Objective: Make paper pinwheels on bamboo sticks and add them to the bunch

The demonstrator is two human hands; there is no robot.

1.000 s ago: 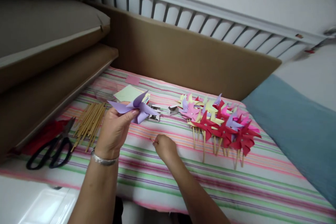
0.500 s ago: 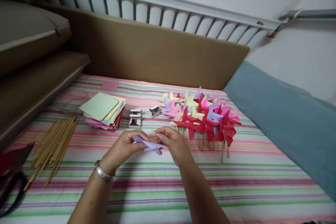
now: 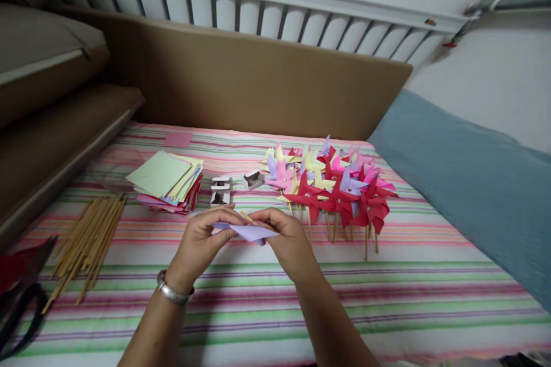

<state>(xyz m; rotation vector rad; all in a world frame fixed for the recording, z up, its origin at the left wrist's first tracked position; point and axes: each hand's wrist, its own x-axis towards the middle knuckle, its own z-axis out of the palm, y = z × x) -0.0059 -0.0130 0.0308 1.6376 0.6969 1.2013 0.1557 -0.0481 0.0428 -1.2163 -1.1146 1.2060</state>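
A lavender paper pinwheel (image 3: 253, 233) is held up between both hands, above the striped cloth. My left hand (image 3: 210, 235) pinches its left side between thumb and fingers. The fingers of my right hand (image 3: 284, 235) are closed at its right and far side, where the tip of a wooden stick (image 3: 246, 217) shows between the two hands. Most of that stick is hidden behind paper and fingers. Just beyond my left hand stand small open white boxes (image 3: 220, 197) with dark bits inside. Another small box (image 3: 253, 179) lies further right.
Finished pinwheels (image 3: 338, 200) in red, pink, yellow and lavender lie at the right. Left are stacked coloured paper squares (image 3: 161, 175), wooden sticks (image 3: 88, 241) and dark-handled scissors (image 3: 26, 309). A brown board (image 3: 258, 80) stands along the back.
Both hands have drawn closer together around the pinwheel and stick. The pinwheel has tilted and sits slightly higher; the right fingers now reach over its far side. The view has shifted slightly.
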